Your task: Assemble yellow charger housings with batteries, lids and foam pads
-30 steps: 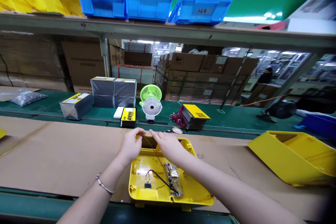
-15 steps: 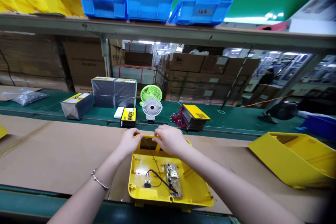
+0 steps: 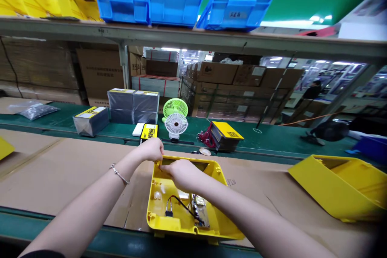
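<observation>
A yellow plastic housing (image 3: 211, 229) lies open side up before me. My left hand (image 3: 152, 150) is closed around its far-left rim. My right hand (image 3: 183, 175) is closed, its fingertips pressed into the same corner from inside; whatever they pinch is hidden. Behind that hand, a dark strip (image 3: 196, 165) shows along the housing's far wall. Inside the housing sit a circuit board (image 3: 201, 211), partly covered by my right forearm, and a small black socket (image 3: 169, 213) with red and black wires.
Cardboard covers the bench (image 3: 75, 173). Another yellow shell (image 3: 335, 185) lies at right. Behind stand two small fans (image 3: 176, 124), a stack of yellow-topped panels (image 3: 226, 135) with red leads, and wrapped blocks (image 3: 133, 107). Blue bins (image 3: 175, 8) line the shelf above.
My right hand has moved left and down from the far rim into the far-left corner. My left hand has shifted slightly up, staying at the corner. The thin red wire is now mostly covered.
</observation>
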`<state>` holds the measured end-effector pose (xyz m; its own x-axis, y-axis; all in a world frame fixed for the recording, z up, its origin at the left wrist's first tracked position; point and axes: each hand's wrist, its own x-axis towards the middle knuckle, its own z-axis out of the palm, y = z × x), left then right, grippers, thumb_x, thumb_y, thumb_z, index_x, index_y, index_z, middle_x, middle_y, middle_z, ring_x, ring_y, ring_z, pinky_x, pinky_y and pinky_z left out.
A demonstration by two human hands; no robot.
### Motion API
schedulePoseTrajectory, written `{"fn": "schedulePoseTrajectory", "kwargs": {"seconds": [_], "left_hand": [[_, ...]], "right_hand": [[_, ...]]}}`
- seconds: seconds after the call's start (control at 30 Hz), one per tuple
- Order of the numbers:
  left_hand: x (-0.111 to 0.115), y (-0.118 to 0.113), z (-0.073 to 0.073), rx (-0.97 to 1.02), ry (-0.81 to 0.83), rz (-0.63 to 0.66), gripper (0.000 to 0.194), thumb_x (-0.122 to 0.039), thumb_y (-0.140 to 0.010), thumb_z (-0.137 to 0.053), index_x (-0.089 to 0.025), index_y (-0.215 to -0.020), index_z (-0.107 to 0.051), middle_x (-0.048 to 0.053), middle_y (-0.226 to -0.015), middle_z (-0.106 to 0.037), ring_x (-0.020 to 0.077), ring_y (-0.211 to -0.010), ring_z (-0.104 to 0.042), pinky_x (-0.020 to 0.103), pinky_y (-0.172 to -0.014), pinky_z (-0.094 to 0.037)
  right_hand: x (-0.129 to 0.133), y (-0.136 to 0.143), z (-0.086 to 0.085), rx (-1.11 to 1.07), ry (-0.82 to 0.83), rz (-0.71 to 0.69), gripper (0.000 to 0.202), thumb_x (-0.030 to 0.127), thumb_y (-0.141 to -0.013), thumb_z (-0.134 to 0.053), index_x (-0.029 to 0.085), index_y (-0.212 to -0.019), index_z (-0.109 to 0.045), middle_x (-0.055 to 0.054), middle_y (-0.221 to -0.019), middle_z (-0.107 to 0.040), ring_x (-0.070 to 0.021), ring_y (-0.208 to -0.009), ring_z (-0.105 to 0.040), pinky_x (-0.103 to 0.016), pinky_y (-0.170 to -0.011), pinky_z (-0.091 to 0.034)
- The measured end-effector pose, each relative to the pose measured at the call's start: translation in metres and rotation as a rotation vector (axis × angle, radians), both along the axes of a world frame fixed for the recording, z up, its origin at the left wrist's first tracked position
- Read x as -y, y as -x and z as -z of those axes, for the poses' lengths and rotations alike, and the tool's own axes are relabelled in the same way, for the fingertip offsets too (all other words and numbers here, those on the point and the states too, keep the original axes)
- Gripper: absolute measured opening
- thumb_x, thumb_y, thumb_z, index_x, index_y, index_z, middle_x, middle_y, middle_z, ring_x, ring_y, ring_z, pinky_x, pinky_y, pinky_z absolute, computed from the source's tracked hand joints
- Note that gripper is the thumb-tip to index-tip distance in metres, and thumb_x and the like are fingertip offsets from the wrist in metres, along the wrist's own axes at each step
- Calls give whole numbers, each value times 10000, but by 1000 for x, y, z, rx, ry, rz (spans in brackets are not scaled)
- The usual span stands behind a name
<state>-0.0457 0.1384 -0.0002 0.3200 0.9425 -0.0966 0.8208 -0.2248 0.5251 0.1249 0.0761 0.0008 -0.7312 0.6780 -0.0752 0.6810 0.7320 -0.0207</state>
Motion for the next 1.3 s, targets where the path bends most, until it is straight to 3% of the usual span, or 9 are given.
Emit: {"fn": "schedulePoseTrajectory", "kwargs": {"seconds": [0.23,0.37,0.5,0.57,0.7,0.87,1.03,1.17,1.3], "left_hand": [[1,-8,-7,-112,-3,21,161,-139,-463,-650,-179,-619,-638,15,-618,-657,152,-565,-581,214,-467,-400],[4,-12,-9,-152,-46,6,182,-78,-453,-609,-177,-605,-624,20,-641,-654,159,-587,-572,227,-491,-399],[2,-13,-9,-137,-46,6,185,-49,-446,-588,-180,-576,-601,7,-616,-639,150,-574,-566,216,-470,-380],[1,-13,-6,-110,-56,0,176,-42,-449,-576,-181,-556,-586,-1,-607,-631,145,-577,-565,208,-460,-367],[-3,-11,11,-35,-63,-38,160,-58,-474,-589,-180,-575,-570,-10,-623,-628,129,-555,-557,199,-455,-365],[0,-9,26,52,-39,-101,155,-80,-506,-606,-176,-619,-560,-23,-588,-610,114,-496,-543,198,-455,-384],[20,-8,4,100,-152,-104,142,-61,-515,-553,-186,-578,-529,-20,-627,-618,136,-598,-557,211,-491,-369],[47,-5,-22,128,-295,-99,137,-68,-571,-485,-202,-599,-501,-23,-644,-591,140,-641,-540,232,-531,-362],[73,1,-21,125,-564,-6,207,-32,-566,-431,-214,-655,-474,3,-771,-581,172,-787,-542,273,-672,-418]], "right_hand": [[2,1,6,50,-3,10,594,76,-747,-445,281,-1304,-425,-70,-971,-686,-213,-848,-646,-262,-697,-441],[3,2,11,116,-4,-14,515,119,-714,-479,254,-1208,-534,-84,-890,-698,-247,-784,-657,-278,-625,-439],[3,-17,5,158,31,32,490,108,-685,-489,275,-1135,-593,-80,-869,-701,-258,-771,-656,-285,-604,-433],[3,-34,-1,122,55,66,509,97,-690,-486,304,-1145,-585,-61,-898,-697,-238,-781,-648,-280,-621,-434],[2,-66,-11,-119,76,62,292,191,-832,-426,261,-979,-669,-43,-912,-668,-178,-830,-607,-267,-733,-439],[-6,-99,-1,-336,-214,265,267,243,-840,-473,199,-1064,-610,-81,-1039,-585,-200,-1007,-520,-317,-885,-405],[-8,-116,2,-274,-276,375,202,228,-841,-460,189,-871,-656,-66,-943,-615,-189,-910,-553,-288,-810,-433],[8,-120,-19,-361,-468,301,242,236,-876,-408,190,-913,-643,-61,-844,-617,-190,-841,-534,-304,-769,-432],[29,-125,-20,-335,-568,161,261,237,-884,-394,185,-914,-648,-89,-815,-619,-202,-796,-521,-347,-759,-427]]}}
